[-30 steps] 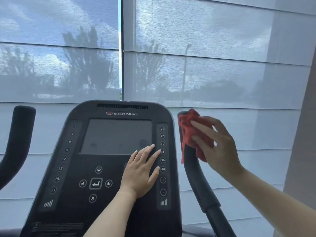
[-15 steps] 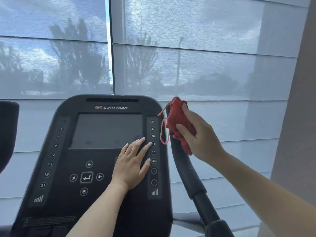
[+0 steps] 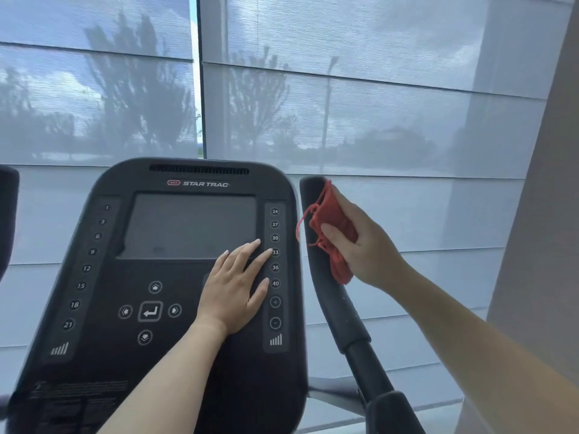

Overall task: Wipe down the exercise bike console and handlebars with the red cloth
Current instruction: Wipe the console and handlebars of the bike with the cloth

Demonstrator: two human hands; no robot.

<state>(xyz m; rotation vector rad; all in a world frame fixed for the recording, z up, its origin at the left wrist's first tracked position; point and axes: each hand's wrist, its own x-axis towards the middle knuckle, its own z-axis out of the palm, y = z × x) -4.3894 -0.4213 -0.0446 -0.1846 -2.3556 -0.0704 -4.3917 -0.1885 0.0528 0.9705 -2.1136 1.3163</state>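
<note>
Gripping red cloth (image 3: 333,227), right hand (image 3: 366,245) hides part of handlebar (image 3: 326,296).

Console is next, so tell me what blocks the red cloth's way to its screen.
The left hand lies flat on the black console, covering the screen's lower right corner. The right hand holds the red cloth against the right handlebar.

Probably a gym: exercise bike console (image 3: 175,277), shaded windows (image 3: 344,104).
</note>
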